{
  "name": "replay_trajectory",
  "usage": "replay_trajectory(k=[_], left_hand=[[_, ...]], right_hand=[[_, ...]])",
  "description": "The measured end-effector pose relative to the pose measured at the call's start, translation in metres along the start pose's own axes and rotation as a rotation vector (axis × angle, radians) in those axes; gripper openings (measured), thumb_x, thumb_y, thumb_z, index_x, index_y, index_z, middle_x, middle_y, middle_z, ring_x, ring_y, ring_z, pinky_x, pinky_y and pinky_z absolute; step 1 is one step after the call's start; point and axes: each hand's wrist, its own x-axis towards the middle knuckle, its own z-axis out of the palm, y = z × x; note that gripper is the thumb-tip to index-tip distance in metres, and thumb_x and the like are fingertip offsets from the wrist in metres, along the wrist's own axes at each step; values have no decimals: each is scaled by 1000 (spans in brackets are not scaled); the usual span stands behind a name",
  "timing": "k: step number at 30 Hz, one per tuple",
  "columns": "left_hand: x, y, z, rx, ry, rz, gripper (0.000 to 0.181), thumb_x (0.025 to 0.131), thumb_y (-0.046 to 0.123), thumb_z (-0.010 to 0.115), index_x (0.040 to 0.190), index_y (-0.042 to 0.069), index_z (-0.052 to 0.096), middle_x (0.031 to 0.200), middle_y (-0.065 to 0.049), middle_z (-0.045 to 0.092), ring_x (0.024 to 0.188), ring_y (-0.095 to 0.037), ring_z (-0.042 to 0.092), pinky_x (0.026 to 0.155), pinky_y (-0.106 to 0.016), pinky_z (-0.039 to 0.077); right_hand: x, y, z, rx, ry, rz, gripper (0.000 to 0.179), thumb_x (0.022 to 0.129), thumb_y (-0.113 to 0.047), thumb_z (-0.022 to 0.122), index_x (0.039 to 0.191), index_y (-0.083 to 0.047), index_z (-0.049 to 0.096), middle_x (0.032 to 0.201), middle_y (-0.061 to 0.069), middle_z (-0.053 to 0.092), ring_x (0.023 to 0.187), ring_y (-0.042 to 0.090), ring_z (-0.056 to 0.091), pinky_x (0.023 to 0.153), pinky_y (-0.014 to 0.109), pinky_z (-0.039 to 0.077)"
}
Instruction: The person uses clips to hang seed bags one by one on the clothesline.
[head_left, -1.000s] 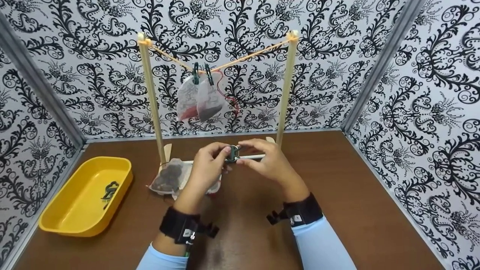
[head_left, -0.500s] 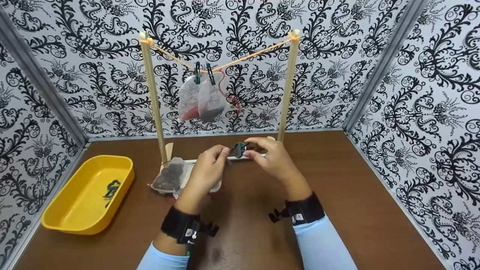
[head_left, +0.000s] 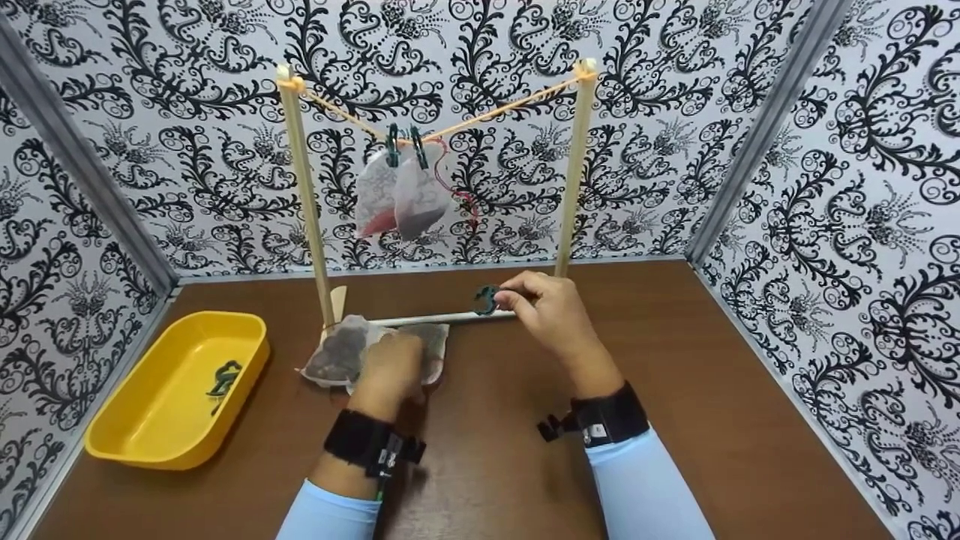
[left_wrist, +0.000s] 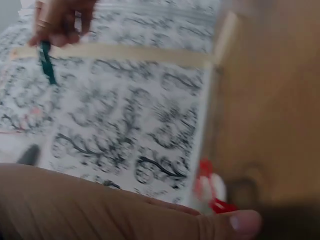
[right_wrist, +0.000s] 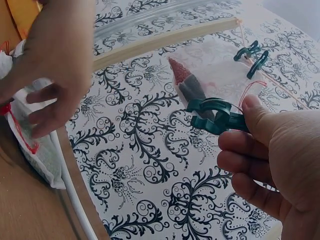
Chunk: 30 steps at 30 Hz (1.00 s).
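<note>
My right hand [head_left: 551,311] pinches a dark green plastic clip [head_left: 487,299] by its handle end, between thumb and index finger. In the right wrist view the jaws of this clip [right_wrist: 212,112] point away from the fingers. My left hand [head_left: 394,364] is over the mesh drawstring bags on the table, its fingers loosely bent and parted in the right wrist view. A bag with dark contents [head_left: 341,352] lies to its left, another bag [head_left: 435,349] to its right. Red cord [right_wrist: 25,132] shows beside the left fingers; whether they touch it I cannot tell.
Two mesh bags [head_left: 420,191] hang by green clips [head_left: 393,146] from an orange string [head_left: 502,111] between wooden posts [head_left: 574,172]. A white rod [head_left: 465,318] joins the posts low down. A yellow tray [head_left: 176,390] with several green clips stands left.
My left hand has left the green clip and moved down and left to the mesh bags. The right hand keeps the clip, which has turned slightly.
</note>
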Motion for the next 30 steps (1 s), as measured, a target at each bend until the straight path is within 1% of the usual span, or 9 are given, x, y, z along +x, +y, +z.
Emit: replay_trajectory(k=[1, 2, 7, 8, 10, 13, 15, 24, 30], left_hand=[[0, -1, 2, 9, -2, -2, 55, 51, 13, 113, 95, 4, 81, 106, -20, 82, 103, -45, 78, 83, -62, 69], [0, -2, 4, 17, 4, -5, 52, 54, 12, 112, 96, 4, 81, 105, -21, 82, 102, -45, 78, 81, -62, 69], [1, 1, 4, 27, 50, -1, 22, 80, 15, 94, 91, 4, 79, 101, -20, 83, 95, -42, 81, 78, -62, 69], [1, 2, 3, 20, 66, 7, 21, 86, 20, 93, 89, 5, 79, 100, -19, 83, 93, -42, 81, 78, -61, 69], [2, 3, 0, 6, 115, 23, 24, 95, 26, 89, 86, 6, 79, 96, -19, 83, 87, -43, 80, 76, -61, 68], [4, 6, -5, -28, 212, 47, 29, 102, 32, 84, 84, 9, 79, 92, -18, 83, 81, -45, 79, 72, -62, 65], [6, 6, -7, -60, 268, 51, 31, 105, 34, 82, 84, 11, 78, 90, -17, 83, 80, -45, 79, 70, -63, 63], [8, 5, -21, -252, 428, 58, 8, 104, 9, 73, 97, 5, 73, 99, -23, 81, 92, -53, 80, 79, -68, 64], [6, 17, -33, -383, 560, 76, 7, 103, 4, 72, 104, 0, 77, 102, -22, 82, 97, -47, 81, 86, -63, 67]], right_hand=[[0, 0, 0, 10, 4, 5, 16, 97, -15, 89, 101, 0, 85, 92, 11, 86, 79, 22, 80, 68, 24, 64], [0, 0, 0, 19, 7, 10, 16, 97, -15, 90, 100, 0, 85, 91, 11, 86, 77, 22, 80, 67, 24, 64], [1, 1, -1, 35, 20, 20, 15, 97, -14, 90, 98, 0, 84, 89, 11, 85, 75, 21, 80, 65, 21, 63], [1, 1, -1, 32, 23, 18, 14, 97, -14, 90, 98, 0, 84, 88, 11, 85, 74, 20, 80, 64, 21, 62], [1, 1, -2, 31, 29, 16, 15, 96, -13, 90, 97, 0, 84, 87, 11, 85, 73, 19, 79, 63, 21, 61], [1, 0, -4, 12, 30, 20, 15, 96, -14, 90, 98, 0, 84, 86, 11, 85, 71, 16, 76, 61, 20, 58], [1, 1, -4, -3, 26, 30, 15, 96, -16, 90, 99, -1, 85, 86, 9, 85, 71, 14, 74, 61, 20, 57], [2, 5, -6, -60, 38, 16, 15, 98, -19, 88, 99, -4, 86, 87, 8, 85, 72, 18, 75, 63, 23, 58], [1, 7, -9, -81, 47, -6, 14, 99, -18, 88, 100, -4, 86, 84, 7, 83, 69, 15, 69, 61, 24, 56]])
